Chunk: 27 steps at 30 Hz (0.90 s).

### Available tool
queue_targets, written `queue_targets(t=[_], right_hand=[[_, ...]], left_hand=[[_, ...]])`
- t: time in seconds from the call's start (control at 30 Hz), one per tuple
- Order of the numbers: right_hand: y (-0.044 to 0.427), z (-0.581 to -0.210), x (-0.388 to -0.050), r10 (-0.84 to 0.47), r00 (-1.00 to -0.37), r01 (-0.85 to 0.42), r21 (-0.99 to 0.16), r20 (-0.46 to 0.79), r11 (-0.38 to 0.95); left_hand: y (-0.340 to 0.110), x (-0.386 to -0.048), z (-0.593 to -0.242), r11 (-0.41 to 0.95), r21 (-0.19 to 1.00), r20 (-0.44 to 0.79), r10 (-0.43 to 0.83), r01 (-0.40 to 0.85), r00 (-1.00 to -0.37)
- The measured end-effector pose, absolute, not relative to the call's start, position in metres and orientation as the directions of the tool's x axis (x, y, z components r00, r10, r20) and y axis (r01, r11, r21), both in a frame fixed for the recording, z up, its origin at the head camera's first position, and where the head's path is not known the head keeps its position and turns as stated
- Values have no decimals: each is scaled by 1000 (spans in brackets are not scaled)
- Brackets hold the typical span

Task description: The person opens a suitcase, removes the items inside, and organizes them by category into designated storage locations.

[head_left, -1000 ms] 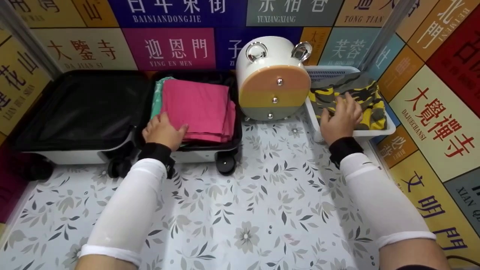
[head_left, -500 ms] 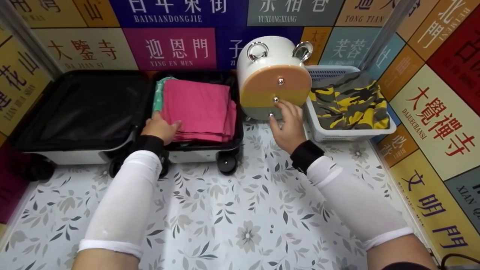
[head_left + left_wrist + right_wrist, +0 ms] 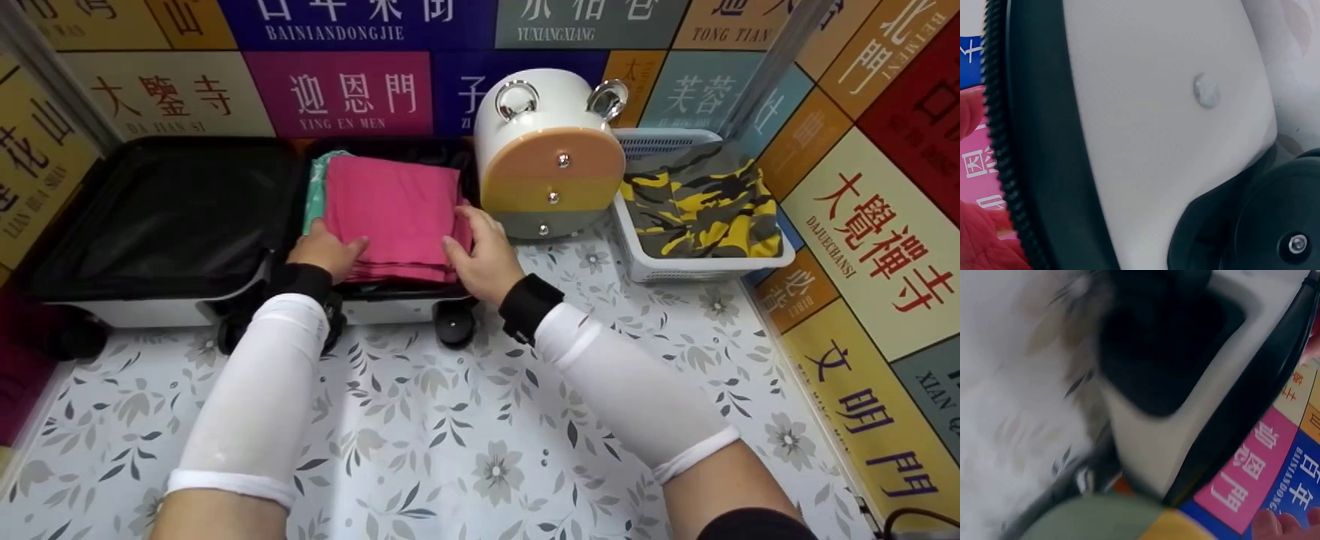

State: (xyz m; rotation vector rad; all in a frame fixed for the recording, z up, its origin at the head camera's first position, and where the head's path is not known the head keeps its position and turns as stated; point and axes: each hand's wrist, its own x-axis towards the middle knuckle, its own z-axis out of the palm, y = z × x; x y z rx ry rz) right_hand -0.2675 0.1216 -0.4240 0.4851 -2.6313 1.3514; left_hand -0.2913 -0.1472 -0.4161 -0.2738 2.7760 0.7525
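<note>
A stack of folded pink cloth [image 3: 394, 210] lies in the right half of an unfolded suitcase [image 3: 386, 310], on top of a green patterned cloth [image 3: 316, 196]. At the stack's left front corner is my left hand [image 3: 328, 253], its thumb laid toward the pink cloth and its other fingers partly hidden. My right hand [image 3: 489, 257] touches the stack's right side, thumb near the front corner, fingers extended along the edge. The left wrist view shows the suitcase's zipper and pale shell [image 3: 1151, 112], with bits of the hand at the left edge. Fingers [image 3: 1280, 526] appear low in the blurred right wrist view.
The suitcase's other half [image 3: 165, 217] has a black covering. A white drum-shaped drawer box [image 3: 551, 150] with silver ears stands close to my right hand. Farther right, a white basket [image 3: 712, 268] holds camouflage cloth [image 3: 701, 214]. Printed walls [image 3: 337, 90] enclose the back and sides.
My right hand has left the camouflage cloth in the basket, passed left in front of the drawer box and reached the pink stack. My left hand has stayed at the stack, shifting slightly.
</note>
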Motion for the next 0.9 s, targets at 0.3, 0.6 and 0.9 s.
queue_targets(t=[0.3, 0.6, 0.9], right_hand=[[97, -439, -287, -178, -984, -114, -817, 14, 565], [99, -437, -305, -192, -970, -5, -781, -147, 624], [102, -441, -319, -199, -929, 264, -937, -311, 230]], left_hand=[[-145, -293, -422, 819, 486, -248, -208, -307, -946], [-144, -296, -423, 825, 471, -284, -193, -312, -939], [-134, -299, -424, 857, 372, -297, -255, -357, -920]])
